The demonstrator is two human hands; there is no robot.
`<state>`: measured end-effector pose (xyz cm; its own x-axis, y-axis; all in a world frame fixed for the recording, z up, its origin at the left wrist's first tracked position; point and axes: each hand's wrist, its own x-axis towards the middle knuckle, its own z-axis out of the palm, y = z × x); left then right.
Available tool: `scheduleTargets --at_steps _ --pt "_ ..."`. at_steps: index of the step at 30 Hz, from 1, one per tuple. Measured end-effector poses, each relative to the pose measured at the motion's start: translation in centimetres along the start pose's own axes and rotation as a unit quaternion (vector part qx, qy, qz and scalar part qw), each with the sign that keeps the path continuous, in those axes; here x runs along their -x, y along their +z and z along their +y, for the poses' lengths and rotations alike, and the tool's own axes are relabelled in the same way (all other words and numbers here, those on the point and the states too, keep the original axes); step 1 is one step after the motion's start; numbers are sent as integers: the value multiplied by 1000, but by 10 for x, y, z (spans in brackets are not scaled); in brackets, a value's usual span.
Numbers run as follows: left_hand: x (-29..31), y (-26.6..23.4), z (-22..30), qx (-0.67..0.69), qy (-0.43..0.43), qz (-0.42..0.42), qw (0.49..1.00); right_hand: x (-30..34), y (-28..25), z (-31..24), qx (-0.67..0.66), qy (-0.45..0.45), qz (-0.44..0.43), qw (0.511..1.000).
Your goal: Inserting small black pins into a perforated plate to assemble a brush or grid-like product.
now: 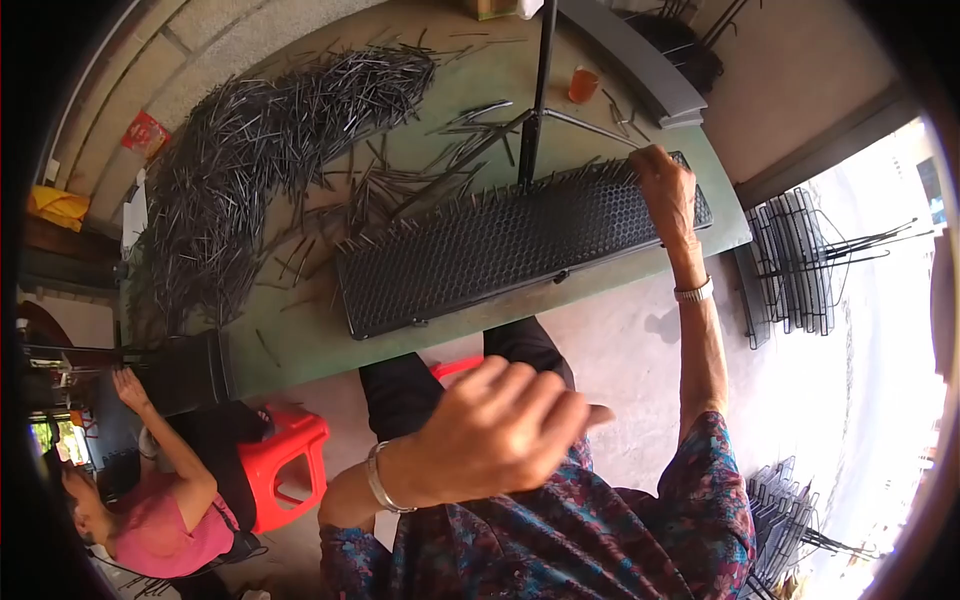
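So the biggest thing here is the green desk (pixel 300 350), running right across. A person in pink (pixel 165 540) sits at its left end, one hand raised by the desk edge. The back left is buried under a massive pile (pixel 270 130) of thin dark sticks, with strays (pixel 390 185) scattered toward the middle. The black honeycomb board (pixel 500 250) lies at a slant along the near edge, and a row of sticks (pixel 445 208) pokes up along its far side. Just behind it there's an upright black pole (pixel 541 90). Wire racks (pixel 800 265) sit off to the right of the desk, and a red stool (pixel 285 465) is down by the person in pink.

Hands: the right hand (pixel 665 190) is over the board's right end, fingers bent down at the far edge. Can't tell if they're pinching a stick. The left hand (pixel 500 430) is in mid-air on the near side of the board, well clear of it, fingers curled and blurry, thumb out to the right. Can't tell if it's holding anything.

Smallest bit: an orange cup (pixel 582 85) near the back right.
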<state>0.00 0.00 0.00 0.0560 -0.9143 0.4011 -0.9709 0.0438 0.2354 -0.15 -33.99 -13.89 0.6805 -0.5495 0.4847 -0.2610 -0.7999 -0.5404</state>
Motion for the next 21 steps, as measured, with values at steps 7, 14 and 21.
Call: scheduleTargets --at_steps 7,14,21 --pt "51 -44 -20 87 -10 202 975 4 3 11 112 -51 -9 992" --pt "106 -8 -28 557 -84 471 679 43 3 -52 -11 -14 30 999" --pt "138 34 -47 173 -335 363 852 102 70 -158 -138 -135 -145 970"
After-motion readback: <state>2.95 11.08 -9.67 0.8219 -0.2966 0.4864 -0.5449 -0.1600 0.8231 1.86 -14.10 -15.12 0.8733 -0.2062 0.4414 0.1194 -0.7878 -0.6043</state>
